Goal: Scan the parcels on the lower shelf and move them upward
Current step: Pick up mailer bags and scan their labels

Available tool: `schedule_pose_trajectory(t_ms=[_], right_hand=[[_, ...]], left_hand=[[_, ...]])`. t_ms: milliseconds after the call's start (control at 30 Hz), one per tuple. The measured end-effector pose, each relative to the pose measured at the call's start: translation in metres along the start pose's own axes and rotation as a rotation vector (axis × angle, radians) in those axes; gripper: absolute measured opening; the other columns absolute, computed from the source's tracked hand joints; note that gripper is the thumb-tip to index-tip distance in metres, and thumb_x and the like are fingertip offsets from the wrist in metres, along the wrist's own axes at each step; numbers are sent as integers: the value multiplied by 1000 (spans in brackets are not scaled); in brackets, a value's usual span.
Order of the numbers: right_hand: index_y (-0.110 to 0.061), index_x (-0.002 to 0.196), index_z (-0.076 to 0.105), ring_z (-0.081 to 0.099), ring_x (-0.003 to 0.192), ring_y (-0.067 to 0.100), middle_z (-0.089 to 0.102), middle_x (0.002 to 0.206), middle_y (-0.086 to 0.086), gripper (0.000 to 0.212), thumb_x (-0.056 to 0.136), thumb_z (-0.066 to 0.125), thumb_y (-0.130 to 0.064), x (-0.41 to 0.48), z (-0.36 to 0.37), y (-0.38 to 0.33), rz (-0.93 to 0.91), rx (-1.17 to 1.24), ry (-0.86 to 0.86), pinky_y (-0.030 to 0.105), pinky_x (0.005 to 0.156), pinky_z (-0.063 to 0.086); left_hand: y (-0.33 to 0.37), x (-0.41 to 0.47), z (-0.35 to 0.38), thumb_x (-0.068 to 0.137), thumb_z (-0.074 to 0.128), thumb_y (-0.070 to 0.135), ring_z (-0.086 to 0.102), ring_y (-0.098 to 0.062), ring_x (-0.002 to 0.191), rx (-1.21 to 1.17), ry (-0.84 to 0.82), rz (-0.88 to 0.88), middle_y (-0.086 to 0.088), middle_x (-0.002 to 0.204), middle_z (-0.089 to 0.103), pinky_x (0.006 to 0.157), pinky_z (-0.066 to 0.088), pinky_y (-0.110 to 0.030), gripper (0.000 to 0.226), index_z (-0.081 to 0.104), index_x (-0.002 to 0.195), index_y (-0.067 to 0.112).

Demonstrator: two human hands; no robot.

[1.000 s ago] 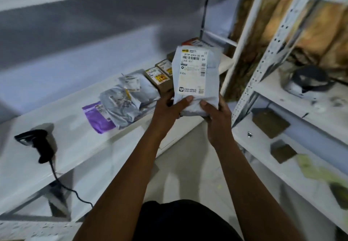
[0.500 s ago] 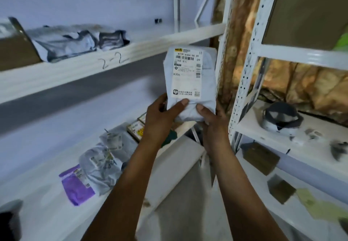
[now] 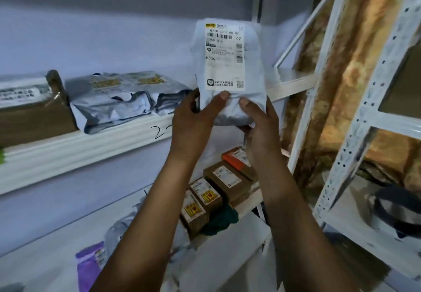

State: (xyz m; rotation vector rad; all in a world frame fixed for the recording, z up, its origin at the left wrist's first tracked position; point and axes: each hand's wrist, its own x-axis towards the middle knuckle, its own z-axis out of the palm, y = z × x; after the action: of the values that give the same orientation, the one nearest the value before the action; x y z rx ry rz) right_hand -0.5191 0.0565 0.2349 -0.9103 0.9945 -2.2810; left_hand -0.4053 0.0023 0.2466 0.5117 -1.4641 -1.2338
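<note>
Grip of left hand (image 3: pixel 193 120) and right hand (image 3: pixel 262 132) pinches the parcel (image 3: pixel 227 63) by its lower end; it stands upright above them. On the upper shelf (image 3: pixel 91 152) lie grey bags (image 3: pixel 118 100); on the lower shelf (image 3: pixel 57 246), brown boxes (image 3: pixel 225 180).

The white parcel (image 3: pixel 252 63) was a soft bag with a big label (image 3: pixel 224 63) on its front. It stood upright in the air, in front of the upper shelf (image 3: pixel 68 152). The left hand (image 3: pixel 193 118) and the right hand (image 3: pixel 262 127) held it by its bottom end. On the lower shelf (image 3: pixel 57 246), brown boxes (image 3: pixel 227 180) lay side by side near the right end. The far one had an orange top. A grey bag (image 3: pixel 120 230) and a purple bag (image 3: pixel 88 266) lay further left.
</note>
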Motion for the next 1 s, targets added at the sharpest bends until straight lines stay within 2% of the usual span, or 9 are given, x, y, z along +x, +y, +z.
schedule_pose_trajectory(t_ms=[167,233,333,433,533,667,767,867,1000], right_hand=[[-16,120,70,73,90,18,76,102,1,34,87,66,-12,37,8,12,66,141,74,32,67,58],[-11,128,67,72,90,20,75,104,3,47,82,68,-20,55,13,13,79,150,92,32,65,57],[-19,118,72,72,94,20,76,96,-4,30,88,67,-21,89,20,10,85,86,67,36,71,58],[-29,101,77,71,103,22,78,97,-8,17,86,70,-27,119,28,8,101,-25,11,47,89,59],[-40,80,79,70,100,18,77,90,-14,9,81,72,-35,144,32,9,89,-169,-83,53,99,54],[-40,77,76,70,91,18,75,82,-13,11,75,67,-46,168,26,12,-2,-425,-164,51,97,54],[-20,78,64,65,94,33,65,75,-7,31,89,58,-48,177,29,12,-31,-597,-250,34,81,49],[-17,92,64,59,96,31,66,95,2,47,94,46,-61,174,36,14,-10,-810,-332,37,83,43],[-20,106,65,53,92,23,66,108,4,48,97,41,-60,170,46,25,-14,-847,-407,35,82,38]], left_hand=[[19,15,-6,90,71,54,65,17,90,324,-58,39,37,94,69,78,52,-10,28,62,115,45],[32,24,-12,88,71,57,67,10,88,488,-25,92,33,92,70,79,55,-18,32,63,117,46],[47,36,-18,86,76,49,72,-2,86,545,94,179,22,99,73,79,62,-34,36,68,120,39],[51,46,-19,89,77,37,74,-4,72,575,220,208,15,103,74,65,63,-30,36,70,123,29],[49,52,-18,92,76,34,70,-6,67,766,396,350,17,90,73,61,57,-25,19,76,108,24],[47,56,-18,94,68,43,64,-12,87,1156,647,512,15,97,74,69,48,-31,19,76,104,30],[41,71,-19,93,59,53,60,-21,119,1322,520,378,5,124,71,88,45,-32,45,70,127,26],[23,75,-14,97,31,61,50,-22,136,1400,337,149,4,141,63,105,42,-38,61,58,142,30],[7,77,-13,102,14,58,63,-24,114,1526,375,168,0,106,74,85,42,-35,63,63,116,22]])
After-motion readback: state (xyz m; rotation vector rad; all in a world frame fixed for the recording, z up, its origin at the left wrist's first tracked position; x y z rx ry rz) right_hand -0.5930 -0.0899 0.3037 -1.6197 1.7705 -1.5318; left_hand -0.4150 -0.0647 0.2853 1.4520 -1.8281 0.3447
